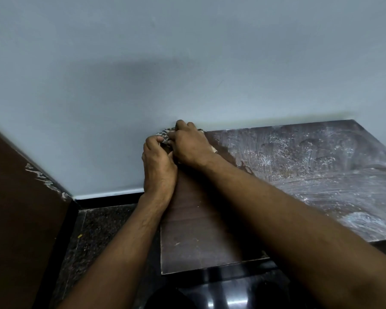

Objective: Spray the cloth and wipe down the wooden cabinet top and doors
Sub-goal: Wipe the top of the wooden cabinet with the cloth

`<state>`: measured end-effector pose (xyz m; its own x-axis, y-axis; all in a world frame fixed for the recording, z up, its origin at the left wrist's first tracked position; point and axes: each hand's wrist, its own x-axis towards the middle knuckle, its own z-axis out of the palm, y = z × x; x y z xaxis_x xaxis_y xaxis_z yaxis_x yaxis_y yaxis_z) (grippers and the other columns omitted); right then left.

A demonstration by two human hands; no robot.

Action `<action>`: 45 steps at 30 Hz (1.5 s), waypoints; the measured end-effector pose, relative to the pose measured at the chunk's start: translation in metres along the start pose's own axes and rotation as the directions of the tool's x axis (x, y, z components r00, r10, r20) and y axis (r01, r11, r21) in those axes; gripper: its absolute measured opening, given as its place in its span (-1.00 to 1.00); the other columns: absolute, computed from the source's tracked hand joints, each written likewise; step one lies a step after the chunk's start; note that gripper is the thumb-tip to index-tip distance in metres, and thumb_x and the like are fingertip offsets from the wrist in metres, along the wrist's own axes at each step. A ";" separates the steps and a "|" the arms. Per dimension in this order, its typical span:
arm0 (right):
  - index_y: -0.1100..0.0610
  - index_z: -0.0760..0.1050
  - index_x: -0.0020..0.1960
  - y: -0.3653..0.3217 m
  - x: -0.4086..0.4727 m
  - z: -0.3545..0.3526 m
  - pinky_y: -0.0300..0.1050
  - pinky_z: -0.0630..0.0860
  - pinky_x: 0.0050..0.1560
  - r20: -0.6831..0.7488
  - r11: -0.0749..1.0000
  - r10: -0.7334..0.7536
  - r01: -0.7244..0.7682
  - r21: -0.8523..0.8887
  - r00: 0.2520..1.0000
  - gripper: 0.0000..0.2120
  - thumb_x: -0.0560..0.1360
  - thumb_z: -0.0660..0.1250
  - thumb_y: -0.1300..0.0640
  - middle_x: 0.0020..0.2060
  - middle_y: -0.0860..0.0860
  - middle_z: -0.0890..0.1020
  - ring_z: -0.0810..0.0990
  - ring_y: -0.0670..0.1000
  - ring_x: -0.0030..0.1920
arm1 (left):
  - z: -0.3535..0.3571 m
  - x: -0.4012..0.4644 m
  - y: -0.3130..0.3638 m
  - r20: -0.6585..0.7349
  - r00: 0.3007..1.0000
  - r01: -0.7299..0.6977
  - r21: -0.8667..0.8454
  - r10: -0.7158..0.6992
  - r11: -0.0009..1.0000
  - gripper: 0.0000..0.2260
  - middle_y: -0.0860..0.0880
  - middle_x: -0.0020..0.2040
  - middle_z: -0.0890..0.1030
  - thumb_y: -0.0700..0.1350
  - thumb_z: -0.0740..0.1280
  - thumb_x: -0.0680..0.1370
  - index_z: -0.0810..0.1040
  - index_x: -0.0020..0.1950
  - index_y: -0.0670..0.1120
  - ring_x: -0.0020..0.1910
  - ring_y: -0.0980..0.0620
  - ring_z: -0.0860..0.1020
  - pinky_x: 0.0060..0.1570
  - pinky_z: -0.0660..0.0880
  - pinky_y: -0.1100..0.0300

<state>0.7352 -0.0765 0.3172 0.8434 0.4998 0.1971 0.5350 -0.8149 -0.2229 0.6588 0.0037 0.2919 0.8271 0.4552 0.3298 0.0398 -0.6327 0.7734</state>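
Note:
The dark wooden cabinet top stretches to the right, streaked with whitish dust and wet smears. A patterned cloth is bunched at the cabinet's far left corner against the wall, mostly hidden under my fingers. My right hand presses down on the cloth at that corner. My left hand grips the cabinet's left edge and touches the cloth with its fingertips. The cabinet's left side panel runs down toward me. No spray bottle is in view.
A pale grey wall rises directly behind the cabinet. A dark brown door with scratched paint stands at the left. Speckled dark floor lies between door and cabinet, with a black skirting strip along the wall.

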 end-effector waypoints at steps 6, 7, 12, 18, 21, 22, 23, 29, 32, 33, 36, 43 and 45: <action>0.15 0.61 0.18 0.071 -0.019 -0.014 0.15 0.53 0.14 -0.026 0.976 0.203 -0.204 -0.081 0.979 -0.76 0.57 0.30 0.11 0.16 0.08 0.45 0.43 0.15 0.17 | 0.002 0.001 -0.002 0.016 1.000 0.017 0.045 -0.018 0.999 -0.66 -0.12 0.23 0.47 -0.22 0.38 0.56 0.37 0.29 -0.14 0.24 -0.09 0.46 0.09 0.38 0.19; 0.16 0.61 0.17 0.078 -0.021 -0.015 0.16 0.53 0.15 -0.041 0.965 0.242 -0.245 -0.090 0.969 -0.77 0.57 0.29 0.13 0.15 0.08 0.46 0.43 0.15 0.16 | 0.002 0.000 -0.001 0.024 1.000 -0.005 0.078 0.003 0.997 -0.68 -0.11 0.22 0.47 -0.22 0.37 0.57 0.38 0.29 -0.13 0.23 -0.08 0.45 0.09 0.40 0.18; 0.19 0.60 0.15 0.054 -0.025 -0.011 0.15 0.47 0.10 -0.102 0.971 0.208 -0.218 -0.097 0.973 -0.76 0.61 0.22 0.13 0.20 0.09 0.47 0.43 0.17 0.19 | 0.006 0.000 0.011 0.086 0.991 -0.122 0.302 0.101 0.945 -0.74 -0.07 0.20 0.49 -0.24 0.33 0.57 0.48 0.24 -0.04 0.20 -0.09 0.44 0.17 0.40 0.00; 0.16 0.59 0.15 0.066 -0.027 -0.015 0.10 0.50 0.04 -0.061 0.982 0.150 -0.156 -0.107 0.987 -0.77 0.59 0.23 0.12 0.17 0.09 0.46 0.44 0.17 0.18 | 0.015 0.001 0.023 0.192 0.977 -0.150 0.298 0.095 0.943 -0.75 -0.05 0.15 0.53 -0.11 0.35 0.57 0.53 0.24 -0.03 0.20 -0.09 0.45 0.23 0.44 -0.07; 0.18 0.60 0.16 0.087 -0.034 -0.018 0.12 0.51 0.08 -0.109 0.956 0.252 -0.265 -0.129 0.962 -0.77 0.59 0.24 0.16 0.18 0.10 0.47 0.44 0.17 0.17 | 0.019 0.001 0.023 0.200 0.974 -0.161 0.302 0.103 0.940 -0.75 -0.05 0.14 0.55 -0.08 0.35 0.58 0.54 0.26 -0.03 0.19 -0.08 0.46 0.23 0.44 -0.05; 0.18 0.60 0.16 0.089 -0.036 -0.019 0.12 0.50 0.09 -0.112 0.951 0.269 -0.282 -0.124 0.956 -0.77 0.60 0.24 0.16 0.20 0.09 0.47 0.44 0.17 0.18 | 0.021 0.002 0.024 0.202 0.973 -0.167 0.304 0.107 0.938 -0.75 -0.05 0.14 0.56 -0.08 0.34 0.58 0.55 0.25 -0.03 0.18 -0.09 0.47 0.23 0.44 -0.05; 0.17 0.60 0.16 0.088 -0.038 -0.020 0.12 0.50 0.10 -0.107 0.954 0.267 -0.279 -0.113 0.958 -0.77 0.60 0.24 0.15 0.22 0.09 0.47 0.43 0.17 0.20 | 0.024 0.004 0.026 0.205 0.973 -0.171 0.306 0.111 0.936 -0.76 -0.06 0.14 0.57 -0.08 0.34 0.58 0.55 0.25 -0.04 0.17 -0.10 0.47 0.22 0.44 -0.04; 0.13 0.60 0.13 0.084 -0.045 -0.025 0.12 0.50 0.08 -0.029 0.993 0.101 -0.102 -0.057 0.994 -0.76 0.60 0.23 0.06 0.19 0.09 0.46 0.42 0.17 0.20 | 0.040 0.006 0.040 0.260 0.959 -0.192 0.308 0.112 0.932 -0.74 -0.12 0.19 0.55 -0.08 0.34 0.57 0.54 0.25 -0.07 0.22 -0.15 0.46 0.22 0.42 -0.06; 0.14 0.59 0.19 0.108 -0.041 -0.031 0.14 0.50 0.13 -0.053 0.964 0.241 -0.246 -0.103 0.969 -0.75 0.58 0.25 0.12 0.20 0.10 0.45 0.42 0.18 0.21 | 0.040 0.008 0.038 0.278 0.954 -0.194 0.290 0.111 0.937 -0.71 -0.11 0.15 0.56 -0.08 0.37 0.56 0.56 0.27 -0.07 0.19 -0.12 0.49 0.19 0.46 -0.06; 0.15 0.59 0.19 0.111 -0.040 -0.032 0.13 0.49 0.13 -0.060 0.951 0.281 -0.287 -0.115 0.958 -0.75 0.59 0.25 0.13 0.20 0.10 0.45 0.42 0.17 0.20 | 0.039 0.009 0.036 0.289 0.951 -0.194 0.283 0.109 0.939 -0.70 -0.10 0.12 0.57 -0.07 0.39 0.55 0.56 0.27 -0.06 0.16 -0.11 0.50 0.17 0.48 -0.05; 0.16 0.60 0.18 0.107 -0.038 -0.032 0.10 0.50 0.11 -0.061 0.963 0.237 -0.243 -0.113 0.970 -0.75 0.60 0.23 0.11 0.21 0.08 0.46 0.43 0.16 0.20 | 0.040 0.012 0.037 0.311 0.945 -0.190 0.257 0.105 0.948 -0.69 -0.08 0.06 0.58 -0.08 0.44 0.51 0.58 0.25 -0.05 0.11 -0.10 0.53 0.13 0.51 -0.06; 0.13 0.62 0.11 0.121 -0.032 -0.034 0.14 0.51 0.17 0.034 0.985 0.167 -0.165 -0.052 0.985 -0.74 0.60 0.25 0.02 0.15 0.10 0.48 0.44 0.20 0.18 | 0.038 0.015 0.047 0.363 0.926 -0.208 0.270 0.101 0.940 -0.62 -0.09 0.11 0.57 -0.17 0.48 0.47 0.58 0.27 -0.01 0.16 -0.11 0.52 0.17 0.51 -0.08; 0.13 0.62 0.12 0.119 -0.033 -0.036 0.12 0.50 0.18 0.046 0.985 0.170 -0.168 -0.041 0.984 -0.73 0.61 0.25 0.00 0.18 0.09 0.48 0.43 0.19 0.20 | 0.037 0.014 0.048 0.361 0.928 -0.201 0.265 0.097 0.943 -0.62 -0.09 0.12 0.57 -0.18 0.48 0.47 0.59 0.27 -0.01 0.16 -0.10 0.53 0.17 0.51 -0.08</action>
<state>0.7688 -0.2004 0.3183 0.9233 0.3673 0.1124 0.3835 -0.8985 -0.2134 0.6930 -0.0432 0.3137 0.9734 0.1349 0.1853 0.0196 -0.8544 0.5192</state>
